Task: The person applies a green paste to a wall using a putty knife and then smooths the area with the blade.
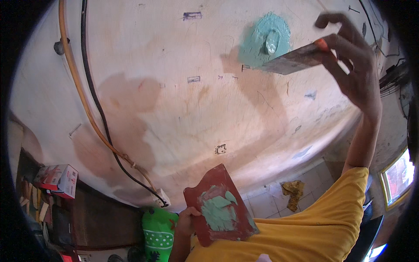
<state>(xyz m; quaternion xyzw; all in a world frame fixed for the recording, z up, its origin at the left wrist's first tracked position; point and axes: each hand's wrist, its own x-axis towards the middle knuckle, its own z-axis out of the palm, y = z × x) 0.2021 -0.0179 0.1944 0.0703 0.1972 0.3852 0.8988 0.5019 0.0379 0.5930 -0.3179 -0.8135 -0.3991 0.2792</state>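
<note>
High on the wall to the right, my right hand [355,72] grips a flat metal putty knife [291,61] between thumb and fingers. A bit of orange shows at the held end. The blade reaches left, to the lower edge of a thick patch of mint-green putty [257,46] spread on the pale wall [174,118]. A raised lump stands in the middle of that patch. Low down, my left hand [187,222] holds a reddish-brown board [220,174] by its left edge. Smeared green putty [218,209] lies on the board's face.
An orange pipe [85,96] and a black cable [94,87] run down the wall to a white socket [163,198]. A box [59,180] stands lower left, a green polka-dot bag [158,236] below. A yellowish cloth [292,194] lies on the tiled floor [266,201].
</note>
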